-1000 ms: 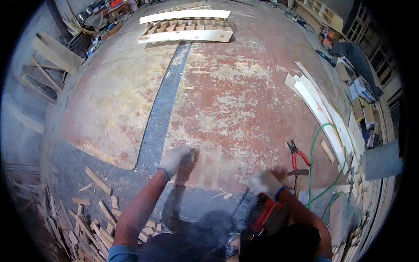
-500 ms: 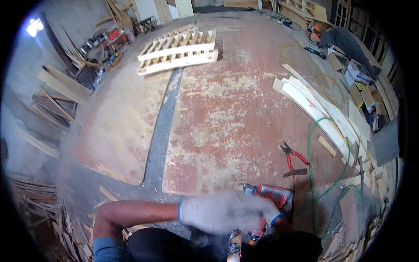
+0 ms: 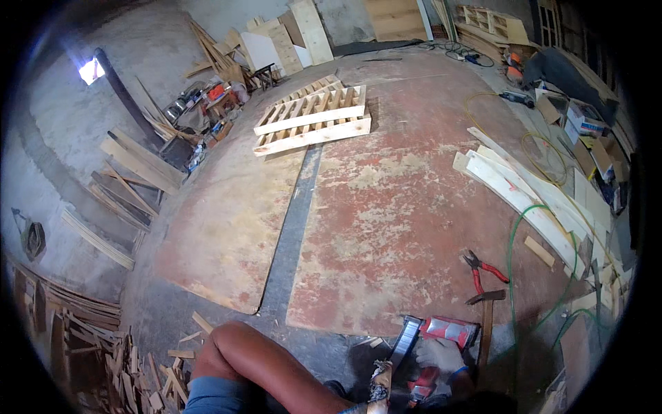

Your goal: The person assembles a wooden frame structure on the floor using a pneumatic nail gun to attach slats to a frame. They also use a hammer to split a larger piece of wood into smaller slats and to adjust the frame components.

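My right hand (image 3: 441,355), in a white glove with a blue cuff, is closed around a red nail gun (image 3: 452,330) near the lower edge. The tool's long dark magazine (image 3: 405,341) points toward me on the left. My left forearm (image 3: 283,369) runs down to the lower edge, and its hand is out of view. A pale stick with dark wrapping (image 3: 379,383) rises beside the magazine; I cannot make out its kind. Just right of the nail gun lies a wooden-handled hammer (image 3: 486,321). Red-handled pliers (image 3: 477,277) lie beyond the hammer head.
Worn reddish boards (image 3: 372,234) cover the floor, with a slatted wooden pallet (image 3: 314,127) on them. White planks (image 3: 524,196) and a green hose (image 3: 512,255) lie at right. Wood scraps (image 3: 131,376) are heaped at lower left, and more boards (image 3: 141,162) lean along the left wall.
My left hand, blurred over the nail gun before, has dropped out at the lower edge. The magazine now shows plainly. The whole view has shifted, with the scene lower and further right.
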`<state>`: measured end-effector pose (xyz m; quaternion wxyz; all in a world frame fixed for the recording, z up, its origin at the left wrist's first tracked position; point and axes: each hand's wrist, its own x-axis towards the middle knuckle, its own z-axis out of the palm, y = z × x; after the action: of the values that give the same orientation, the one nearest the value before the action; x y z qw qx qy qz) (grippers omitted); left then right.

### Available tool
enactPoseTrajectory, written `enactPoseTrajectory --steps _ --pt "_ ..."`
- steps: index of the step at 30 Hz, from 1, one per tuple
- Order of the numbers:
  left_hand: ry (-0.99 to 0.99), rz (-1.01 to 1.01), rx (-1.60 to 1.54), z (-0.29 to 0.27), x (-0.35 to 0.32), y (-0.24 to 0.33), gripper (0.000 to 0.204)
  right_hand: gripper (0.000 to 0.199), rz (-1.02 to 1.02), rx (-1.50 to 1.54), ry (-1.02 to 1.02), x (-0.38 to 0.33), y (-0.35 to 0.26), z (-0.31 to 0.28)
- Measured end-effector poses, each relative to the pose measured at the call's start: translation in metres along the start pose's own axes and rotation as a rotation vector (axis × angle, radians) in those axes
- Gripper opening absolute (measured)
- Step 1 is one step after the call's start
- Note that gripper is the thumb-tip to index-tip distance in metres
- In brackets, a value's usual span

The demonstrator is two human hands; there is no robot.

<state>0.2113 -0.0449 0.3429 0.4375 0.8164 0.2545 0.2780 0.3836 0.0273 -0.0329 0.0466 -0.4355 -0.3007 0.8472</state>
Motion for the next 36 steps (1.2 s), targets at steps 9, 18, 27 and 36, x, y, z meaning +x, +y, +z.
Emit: enactPoseTrajectory --steps 9,18,27,36 --pt "-0.022 0.083 0.088 0.0 0.0 -0.004 0.044 0.014 -0.283 -0.088 0.127 -0.058 -0.033 -0.023" --pt "0.124 -0.164 -0.294 -0.002 -0.01 -0.003 0.039 0.041 -0.316 -0.389 0.607 -0.062 0.048 -0.054" --pt "0.087 -0.224 0.193 -0.009 -0.02 0.015 0.036 0.059 -0.243 -0.798 0.606 -0.034 0.069 -0.025" --pt "-0.305 -0.441 1.445 0.025 0.025 0.059 0.032 0.059 -0.381 -0.696 0.519 -0.018 0.075 -0.036"
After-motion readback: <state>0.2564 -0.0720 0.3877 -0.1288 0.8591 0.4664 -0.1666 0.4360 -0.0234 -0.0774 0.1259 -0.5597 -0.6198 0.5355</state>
